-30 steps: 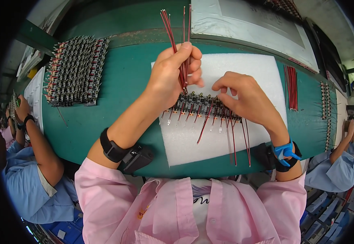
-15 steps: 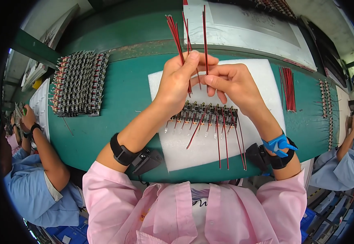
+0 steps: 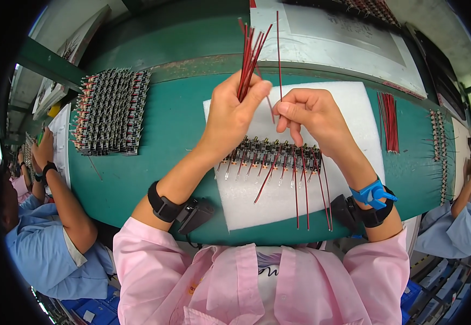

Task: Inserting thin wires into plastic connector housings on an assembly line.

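Note:
My left hand (image 3: 234, 104) is closed around a fanned bundle of thin dark-red wires (image 3: 252, 54) that stick up past the fingers. To its right, my right hand (image 3: 310, 111) pinches a dark-red wire (image 3: 280, 59) standing nearly upright; whether it is one wire or a joined pair I cannot tell. Below both hands a row of small circuit boards (image 3: 279, 153) lies on a white foam sheet (image 3: 246, 208). Several red wires (image 3: 296, 200) hang from the row toward me, mostly at its right half, and small clear-tipped parts (image 3: 227, 172) stick out along its near edge.
A tall stack of circuit board rows (image 3: 111, 111) stands on the green table (image 3: 176, 124) at the left. At the right lie a bundle of red wires (image 3: 390, 124) and narrow board strips (image 3: 440, 151). A white panel (image 3: 344, 49) borders the back. Co-workers sit on both sides.
The wires in my left hand have gathered into one bundle and shifted slightly right. My hands have drawn a little apart, the right holding its wire away from the bundle.

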`<state>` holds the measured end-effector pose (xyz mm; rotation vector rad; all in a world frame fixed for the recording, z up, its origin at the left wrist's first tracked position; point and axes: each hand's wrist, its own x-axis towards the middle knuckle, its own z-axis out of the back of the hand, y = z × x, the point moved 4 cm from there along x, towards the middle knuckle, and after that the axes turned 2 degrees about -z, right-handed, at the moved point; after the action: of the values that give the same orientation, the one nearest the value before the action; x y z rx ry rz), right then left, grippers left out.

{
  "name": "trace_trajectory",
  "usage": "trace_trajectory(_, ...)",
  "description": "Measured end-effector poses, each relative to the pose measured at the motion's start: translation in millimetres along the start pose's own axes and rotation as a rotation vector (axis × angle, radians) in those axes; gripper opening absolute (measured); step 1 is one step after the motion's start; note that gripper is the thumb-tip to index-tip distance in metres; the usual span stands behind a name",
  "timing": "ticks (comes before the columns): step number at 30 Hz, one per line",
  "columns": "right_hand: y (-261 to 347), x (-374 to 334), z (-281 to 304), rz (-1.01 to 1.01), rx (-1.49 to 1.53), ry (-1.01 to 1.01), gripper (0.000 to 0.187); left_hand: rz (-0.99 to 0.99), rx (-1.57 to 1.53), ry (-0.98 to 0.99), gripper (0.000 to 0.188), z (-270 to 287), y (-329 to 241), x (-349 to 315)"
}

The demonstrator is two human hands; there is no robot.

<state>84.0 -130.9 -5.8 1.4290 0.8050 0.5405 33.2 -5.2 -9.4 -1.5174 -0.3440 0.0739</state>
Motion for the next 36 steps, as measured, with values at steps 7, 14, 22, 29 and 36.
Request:
trace_trajectory(7, -2.3, 0.0, 3.0, 0.011, 0.051, -0.029, 0.018, 0.223, -0.468, 0.084, 0.018, 3.1, 9.1, -1.5)
trace_trajectory(14, -0.6, 1.6, 4.1, 0.009, -0.009, -0.077, 0.016, 0.319, -0.424, 0.152, 0.021, -5.1, 16.3, -7.9)
trace_trajectory(22, -0.3, 2.3, 4.8, 0.059, -0.015, -0.164, 0.014, 0.346, -0.182, 0.216, 0.022, -10.3, 12.3, -12.8)
trace_trajectory(29, 2.9, 0.6, 1.1, 0.059, -0.018, -0.178, 0.014, 0.174, -0.016, 0.142, 0.017, -7.8, 7.0, -10.8)
trace_trajectory(36, 0.2, -1.2, 2.2, 0.029, -0.095, -0.187, 0.014, 0.039, 0.216, 0.152, 0.019, -5.4, -2.4, -11.4)
